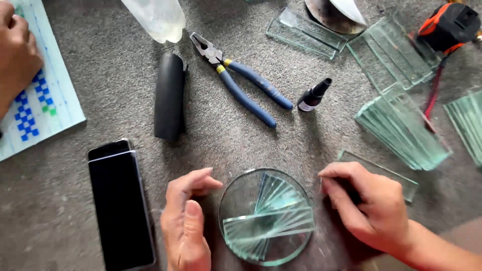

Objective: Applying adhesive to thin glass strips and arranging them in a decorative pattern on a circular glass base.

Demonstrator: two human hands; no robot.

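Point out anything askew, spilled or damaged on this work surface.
Nothing looks spilled or broken. The glass strips on the round glass disc lie fanned at mixed angles, not aligned. The small glue bottle lies on its side beside the blue-handled pliers.

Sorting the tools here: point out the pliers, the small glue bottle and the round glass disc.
pliers (240,85), head view, on the blue handles just below the pivot.
small glue bottle (312,97), head view, on its black body.
round glass disc (240,193), head view, on its bare upper-left part.

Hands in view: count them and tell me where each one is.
3. Left hand beside the round glass disc, right hand on its other side, another person's hand at the top-left edge, cut off.
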